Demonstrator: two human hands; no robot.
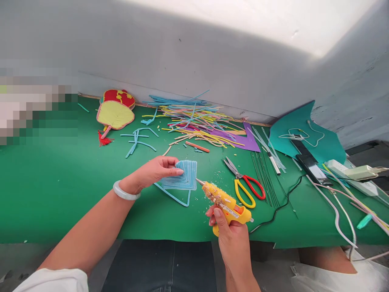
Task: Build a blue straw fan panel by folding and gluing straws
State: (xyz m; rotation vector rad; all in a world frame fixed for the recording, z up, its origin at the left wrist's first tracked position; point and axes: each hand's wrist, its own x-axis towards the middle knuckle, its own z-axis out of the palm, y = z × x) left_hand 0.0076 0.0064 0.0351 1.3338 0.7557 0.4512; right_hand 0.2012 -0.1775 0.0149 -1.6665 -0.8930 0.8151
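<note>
My left hand (154, 170) pinches a light blue fan-shaped piece made of glued strips (182, 176) against the green table (60, 190); a loose blue strip loops out below the piece. My right hand (229, 227) is wrapped round a yellow hot glue gun (223, 199). Its metal nozzle points left and nearly touches the right edge of the blue piece. A pale bangle sits on my left wrist.
Scissors with red and yellow handles (244, 184) lie right of the glue gun. A heap of coloured strips (194, 121) and a purple sheet (240, 140) lie behind. Two finished fans (115, 111) rest at back left. A teal sheet, a phone, cables and a power strip (352, 174) crowd the right.
</note>
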